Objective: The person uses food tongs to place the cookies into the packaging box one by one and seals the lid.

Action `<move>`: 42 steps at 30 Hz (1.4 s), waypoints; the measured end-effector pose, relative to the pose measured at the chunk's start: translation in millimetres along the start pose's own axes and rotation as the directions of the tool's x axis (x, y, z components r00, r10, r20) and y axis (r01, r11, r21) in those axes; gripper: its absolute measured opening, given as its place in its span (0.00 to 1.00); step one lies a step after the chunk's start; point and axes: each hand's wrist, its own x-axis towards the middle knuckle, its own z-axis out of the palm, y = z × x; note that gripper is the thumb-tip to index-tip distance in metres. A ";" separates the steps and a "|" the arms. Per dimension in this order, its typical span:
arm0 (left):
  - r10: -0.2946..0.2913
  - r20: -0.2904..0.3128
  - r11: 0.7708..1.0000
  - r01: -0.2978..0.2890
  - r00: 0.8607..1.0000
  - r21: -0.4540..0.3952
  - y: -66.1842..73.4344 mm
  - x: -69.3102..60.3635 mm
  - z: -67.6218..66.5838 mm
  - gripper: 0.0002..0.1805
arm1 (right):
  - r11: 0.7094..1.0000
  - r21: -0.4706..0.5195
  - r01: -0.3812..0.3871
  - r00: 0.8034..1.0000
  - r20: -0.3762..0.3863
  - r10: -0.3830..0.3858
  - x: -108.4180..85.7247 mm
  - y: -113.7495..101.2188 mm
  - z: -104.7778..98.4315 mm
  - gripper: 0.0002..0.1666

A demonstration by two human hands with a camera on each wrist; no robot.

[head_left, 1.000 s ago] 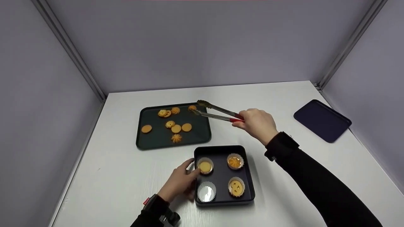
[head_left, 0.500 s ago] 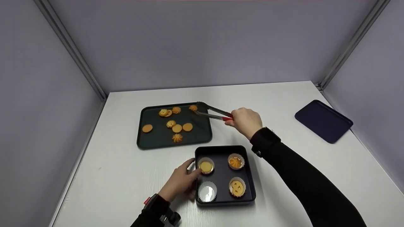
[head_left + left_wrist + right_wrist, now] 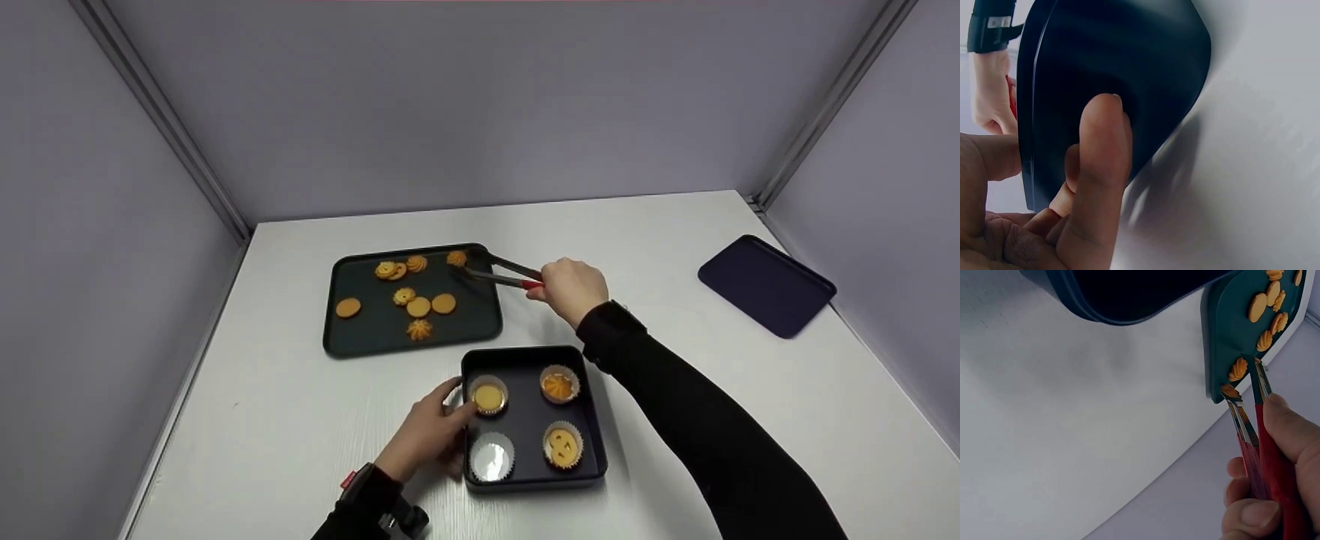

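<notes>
Apparently pick-up step: right hand grips tongs, tips spread near a swirled cookie on the green tray, left hand holds dark pan; next likely calls for aligning, then squeezing.

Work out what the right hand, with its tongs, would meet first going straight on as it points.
Probably the swirled cookie in the far right corner of the green tray: it lies by the tips of the tongs in the right hand, though depth is unclear.
</notes>
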 end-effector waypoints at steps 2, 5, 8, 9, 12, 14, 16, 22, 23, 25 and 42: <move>-0.003 -0.002 1.000 0.003 1.000 0.002 -0.1 -0.1 -0.1 0.37 | 1.000 -0.002 0.000 1.000 0.000 0.000 1.0 -0.2 1.9 0.24; -0.003 -0.006 1.000 0.003 1.000 0.006 -0.1 -0.2 -0.2 0.37 | 1.000 -0.016 0.000 1.000 -0.008 0.000 1.8 -1.3 3.6 0.24; 0.001 -0.010 1.000 -0.001 1.000 0.015 -0.9 0.1 -0.4 0.37 | 0.999 -0.034 0.006 1.000 -0.012 -0.006 2.7 -3.1 5.3 0.24; 0.004 -0.011 1.000 -0.004 1.000 0.022 -1.2 0.1 -0.4 0.37 | 0.999 -0.038 0.008 1.000 -0.012 -0.009 2.9 -3.9 5.7 0.24; 0.016 -0.017 0.999 -0.015 1.000 0.047 -2.4 0.0 -0.6 0.36 | 0.999 -0.047 0.020 1.000 -0.017 -0.021 3.8 -6.0 7.3 0.23; 0.023 -0.020 0.998 -0.022 1.000 0.061 -2.4 -0.5 -0.8 0.36 | 0.998 -0.054 0.027 0.999 -0.020 -0.028 4.7 -6.9 8.4 0.22; 0.025 -0.023 0.997 -0.024 0.999 0.068 -2.7 -0.8 -0.8 0.36 | 0.998 -0.060 0.036 0.999 -0.023 -0.037 5.9 -7.3 9.9 0.22; 0.008 -0.019 0.998 -0.007 1.000 0.059 -2.9 -1.4 -0.8 0.36 | 0.997 -0.070 0.039 0.999 -0.013 -0.040 8.2 -6.9 12.1 0.22; 0.005 -0.018 0.998 -0.004 1.000 0.056 -2.8 -1.5 -0.9 0.36 | 0.997 -0.070 0.036 0.999 -0.013 -0.037 8.5 -6.8 12.2 0.22; 0.004 -0.019 0.998 -0.003 1.000 0.056 -2.9 -1.5 -0.9 0.36 | 0.997 -0.067 0.031 0.999 -0.014 -0.032 9.4 -6.7 12.3 0.22; 0.015 -0.016 0.999 -0.014 1.000 0.049 -0.9 -1.0 0.1 0.36 | 0.992 -0.108 0.066 0.991 -0.108 -0.077 2.9 7.2 17.4 0.20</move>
